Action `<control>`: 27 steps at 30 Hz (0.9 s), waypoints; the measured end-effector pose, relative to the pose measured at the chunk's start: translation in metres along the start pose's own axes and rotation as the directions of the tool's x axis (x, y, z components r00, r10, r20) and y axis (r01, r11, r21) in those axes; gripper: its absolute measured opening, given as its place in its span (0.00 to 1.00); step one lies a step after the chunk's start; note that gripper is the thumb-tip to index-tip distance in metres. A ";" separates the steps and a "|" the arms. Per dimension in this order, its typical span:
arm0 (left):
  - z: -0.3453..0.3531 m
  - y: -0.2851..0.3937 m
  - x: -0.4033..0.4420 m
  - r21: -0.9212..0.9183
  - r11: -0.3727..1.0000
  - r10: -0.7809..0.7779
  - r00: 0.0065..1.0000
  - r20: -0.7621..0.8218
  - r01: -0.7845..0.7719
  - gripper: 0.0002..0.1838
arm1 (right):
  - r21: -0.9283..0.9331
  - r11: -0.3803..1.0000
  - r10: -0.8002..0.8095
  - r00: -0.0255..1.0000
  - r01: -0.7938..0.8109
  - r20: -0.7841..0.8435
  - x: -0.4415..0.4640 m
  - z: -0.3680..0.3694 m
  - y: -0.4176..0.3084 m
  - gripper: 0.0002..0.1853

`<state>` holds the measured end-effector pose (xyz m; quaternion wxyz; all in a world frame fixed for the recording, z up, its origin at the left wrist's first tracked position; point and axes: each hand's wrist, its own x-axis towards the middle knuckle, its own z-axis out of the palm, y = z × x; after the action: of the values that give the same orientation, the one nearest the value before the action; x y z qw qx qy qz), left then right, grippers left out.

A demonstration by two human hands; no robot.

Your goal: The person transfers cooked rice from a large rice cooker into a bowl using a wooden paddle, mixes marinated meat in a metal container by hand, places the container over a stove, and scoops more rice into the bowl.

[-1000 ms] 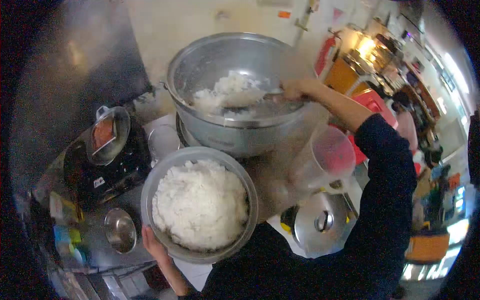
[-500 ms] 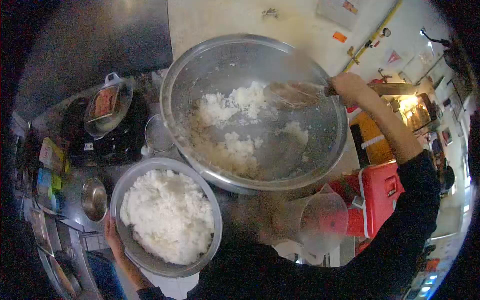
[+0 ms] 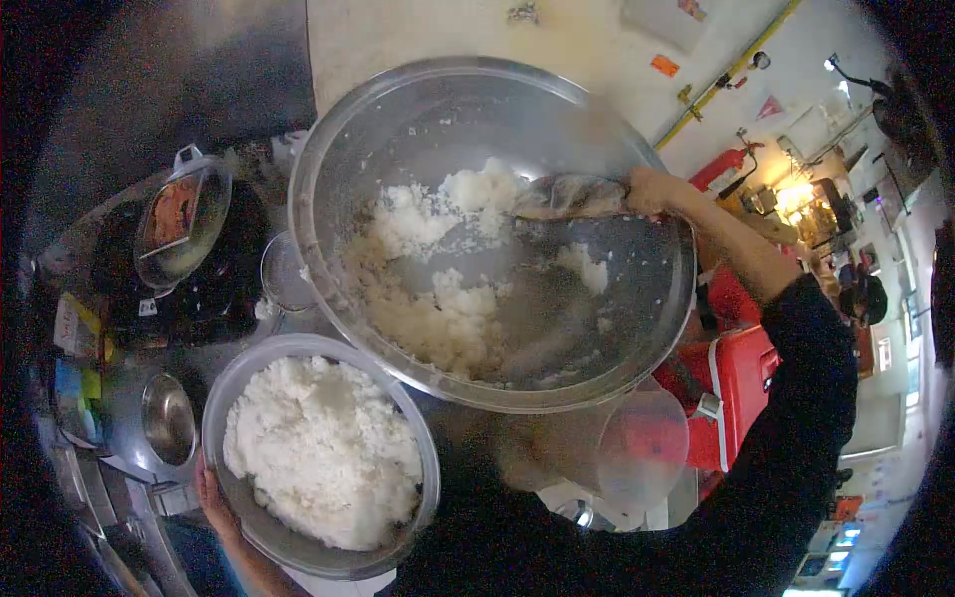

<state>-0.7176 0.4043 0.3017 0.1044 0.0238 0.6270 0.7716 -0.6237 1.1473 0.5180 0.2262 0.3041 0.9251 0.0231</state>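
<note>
My right hand (image 3: 654, 193) is closed round the handle of a wide paddle (image 3: 574, 197), whose blade lies inside a large metal pot (image 3: 328, 261). Clumps of white rice (image 3: 408, 221) sit on the pot's bottom and left side, near the blade. Below the pot, a grey bowl (image 3: 430, 468) is heaped with white rice (image 3: 323, 448). My left hand (image 3: 216, 499) rests against the bowl's left side, thumb side hidden; its visible fingers lie along the outer wall.
At left, a clear container (image 3: 186, 224) stands on a black appliance (image 3: 239, 289). Near it are a small metal bowl (image 3: 169, 418) and a round strainer (image 3: 286, 273). Right of my body are a translucent jug (image 3: 645, 448) and a red cooler (image 3: 744, 383). A fire extinguisher (image 3: 718, 169) hangs beyond.
The view has tilted, showing more of the pot's inside. The paddle has shifted from over the rice to the pot's right side. My left hand remains at the bowl.
</note>
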 end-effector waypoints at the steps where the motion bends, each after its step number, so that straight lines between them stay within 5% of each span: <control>1: 0.001 -0.001 0.000 0.016 1.000 -0.020 1.000 -0.023 0.020 0.22 | 0.151 0.987 0.038 0.996 -0.051 0.085 0.017 0.000 0.004 0.11; 5: -0.024 -0.017 -0.001 0.061 0.998 -0.017 0.995 -0.103 0.023 0.22 | 0.440 0.896 -0.021 0.986 -0.056 0.168 0.086 0.015 0.034 0.10; 7: -0.020 -0.016 -0.004 0.077 0.996 -0.034 0.990 -0.134 0.044 0.22 | 0.384 0.914 -0.226 0.950 0.130 0.215 0.055 -0.009 -0.015 0.10; 10: 0.014 0.007 -0.009 0.050 0.996 -0.061 0.980 -0.189 0.072 0.21 | 0.291 0.944 -0.200 0.972 0.157 0.122 0.036 -0.014 -0.056 0.17; 13: 0.007 -0.001 -0.007 0.095 0.995 -0.001 0.979 -0.205 0.021 0.20 | -0.054 0.901 -0.427 0.853 0.431 -0.300 0.081 0.017 -0.056 0.25; 17: -0.004 0.000 -0.004 0.328 0.945 0.036 0.986 -0.163 0.020 0.18 | -0.062 0.859 -0.510 0.841 0.508 -0.183 0.078 -0.003 -0.116 0.33; 25: 0.027 0.019 -0.008 0.110 0.994 0.026 0.982 -0.185 -0.006 0.17 | -0.245 0.802 -0.575 0.815 0.544 -0.071 0.021 -0.002 -0.167 0.33; 27: 0.029 0.023 -0.010 0.092 0.996 0.020 0.985 -0.172 -0.004 0.17 | -0.150 0.755 -0.656 0.740 0.638 -0.151 0.010 0.018 -0.157 0.30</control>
<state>-0.7058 0.4255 0.3310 0.0437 -0.0348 0.6680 0.7421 -0.7094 1.0236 0.4702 0.1420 -0.0502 0.9885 0.0136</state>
